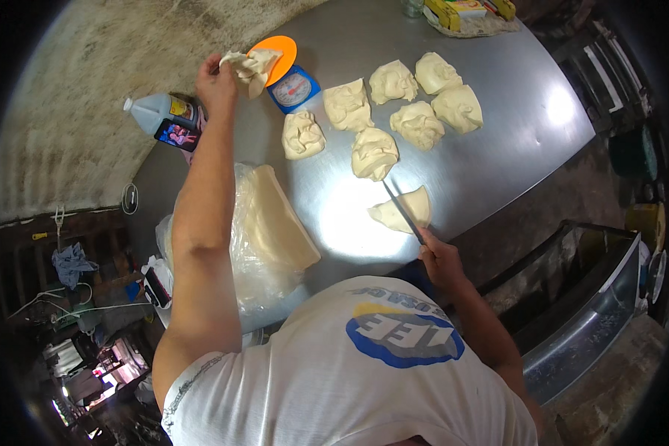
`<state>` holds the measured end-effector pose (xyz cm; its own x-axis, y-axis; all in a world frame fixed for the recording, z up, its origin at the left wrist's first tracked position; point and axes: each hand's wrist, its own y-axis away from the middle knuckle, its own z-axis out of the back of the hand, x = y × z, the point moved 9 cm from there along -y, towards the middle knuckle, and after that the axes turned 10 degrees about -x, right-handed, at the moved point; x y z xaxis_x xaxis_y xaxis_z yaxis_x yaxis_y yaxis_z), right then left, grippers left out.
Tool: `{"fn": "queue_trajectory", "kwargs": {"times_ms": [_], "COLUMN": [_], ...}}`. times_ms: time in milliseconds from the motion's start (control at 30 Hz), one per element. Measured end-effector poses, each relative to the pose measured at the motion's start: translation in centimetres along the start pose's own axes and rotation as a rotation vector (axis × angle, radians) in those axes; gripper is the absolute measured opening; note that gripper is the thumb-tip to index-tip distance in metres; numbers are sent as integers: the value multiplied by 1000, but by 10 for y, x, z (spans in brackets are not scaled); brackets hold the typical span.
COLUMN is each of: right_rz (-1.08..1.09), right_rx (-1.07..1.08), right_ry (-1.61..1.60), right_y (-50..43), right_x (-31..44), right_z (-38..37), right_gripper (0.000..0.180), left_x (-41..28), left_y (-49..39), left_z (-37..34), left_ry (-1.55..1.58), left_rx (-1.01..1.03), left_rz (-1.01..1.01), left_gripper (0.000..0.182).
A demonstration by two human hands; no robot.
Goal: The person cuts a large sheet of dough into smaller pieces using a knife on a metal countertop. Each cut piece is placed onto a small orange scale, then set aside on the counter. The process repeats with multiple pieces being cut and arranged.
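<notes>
My left hand [217, 83] grips a piece of dough [252, 69] at the orange pan [284, 56] of a blue kitchen scale [293, 90]. In my right hand [441, 261] is the handle of a long knife [402, 211], its blade lying across or just above a flat wedge of dough [418, 205]. Several dough lumps lie between the hands on the metal table, among them one [303, 135] just below the scale and another [374, 154] by the knife's tip. A large dough slab [281, 223], partly under clear plastic [256, 279], rests nearer my body.
Beside my left forearm, a plastic jug [153, 111] stands at the wall with a phone [177, 135] against it. At the table's far end are a glass jar [412, 6] and a tray [474, 25] with yellow items. A metal-sided trough [585, 312] stands to the right, off the table.
</notes>
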<state>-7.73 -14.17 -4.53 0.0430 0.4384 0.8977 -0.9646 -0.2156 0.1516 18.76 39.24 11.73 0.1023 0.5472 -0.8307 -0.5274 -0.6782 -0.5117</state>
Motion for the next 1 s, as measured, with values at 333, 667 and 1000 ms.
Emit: {"fn": "queue_trajectory", "kwargs": {"times_ms": [333, 667, 1000], "right_rz": [5, 59, 33], "right_rx": [-73, -174, -229], "right_ry": [-34, -25, -102], "right_y": [17, 26, 74], "right_x": [-11, -17, -42], "right_z": [0, 40, 71], "right_gripper": [46, 44, 40], "left_x": [30, -34, -21], "left_y": [-11, 17, 316], "left_z": [-61, -28, -22], "left_ry": [-565, -397, -354], "left_rx": [377, 273, 1197], "left_rz": [-324, -431, 118], "left_gripper": [37, 40, 28]}}
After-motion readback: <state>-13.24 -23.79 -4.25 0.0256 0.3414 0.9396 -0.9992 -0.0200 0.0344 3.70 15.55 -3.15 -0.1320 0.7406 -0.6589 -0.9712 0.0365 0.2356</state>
